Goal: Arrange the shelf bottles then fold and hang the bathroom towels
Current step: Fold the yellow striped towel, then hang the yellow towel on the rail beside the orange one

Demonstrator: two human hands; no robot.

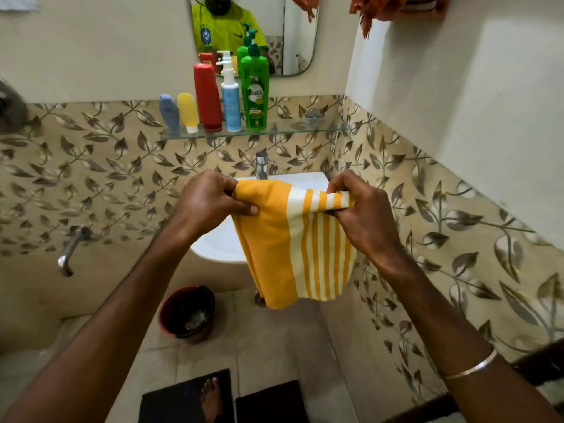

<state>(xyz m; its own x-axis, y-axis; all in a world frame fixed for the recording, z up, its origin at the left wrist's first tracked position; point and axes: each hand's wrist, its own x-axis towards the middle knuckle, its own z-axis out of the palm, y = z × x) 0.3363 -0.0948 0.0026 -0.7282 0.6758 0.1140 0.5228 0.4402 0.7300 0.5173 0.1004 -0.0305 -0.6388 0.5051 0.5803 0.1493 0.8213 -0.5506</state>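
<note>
Above the white sink point(219, 242), both hands, left point(210, 199) and right point(363, 212), pinching a yellow striped towel point(293, 245).

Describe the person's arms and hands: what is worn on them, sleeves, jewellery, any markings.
Both forearms are bare as far as the frame shows, with no sleeves in view. The left hand wears nothing visible: no ring, watch or glove. The right hand is also ungloved, and a thin silver-coloured bangle circles the right forearm. No tattoos or markings are visible.

Both arms outstretched; left grip point(210, 198) and right grip point(363, 212) pinching (fingers curled).
</note>
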